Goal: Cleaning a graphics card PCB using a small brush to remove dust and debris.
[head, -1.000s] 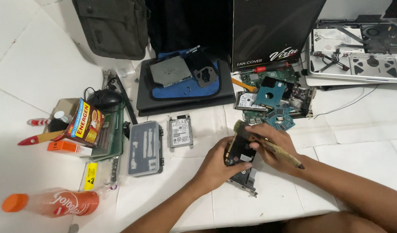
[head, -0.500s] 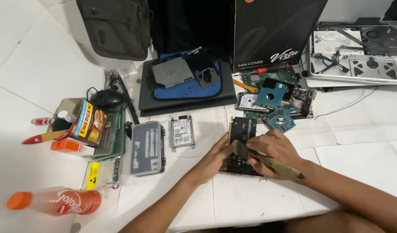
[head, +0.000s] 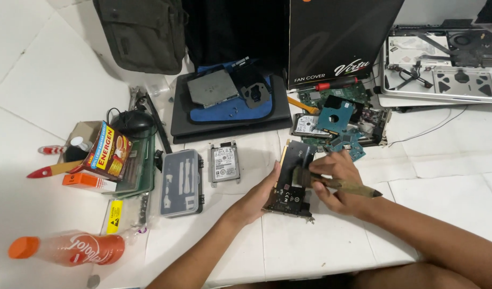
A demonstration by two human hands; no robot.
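My left hand [head: 259,195] grips the left edge of a black circuit card [head: 291,179] with a metal bracket, holding it just above the white tiled floor. My right hand [head: 337,182] holds a worn wooden-handled brush [head: 345,186], its bristle end resting across the card's face. Both forearms reach in from the bottom of the head view. A silver hard drive [head: 224,162] lies just to the left of the card.
A grey screw case [head: 182,182], a green tool tray [head: 141,171], small boxes and an orange bottle [head: 69,249] lie at left. Behind are a closed laptop [head: 230,107] with parts on it, blue circuit boards [head: 339,126], a black box [head: 337,40] and an opened laptop chassis [head: 444,64].
The card has gone from being held up near my hands to lying flatter and lower. My right hand has brought the brush down across it.
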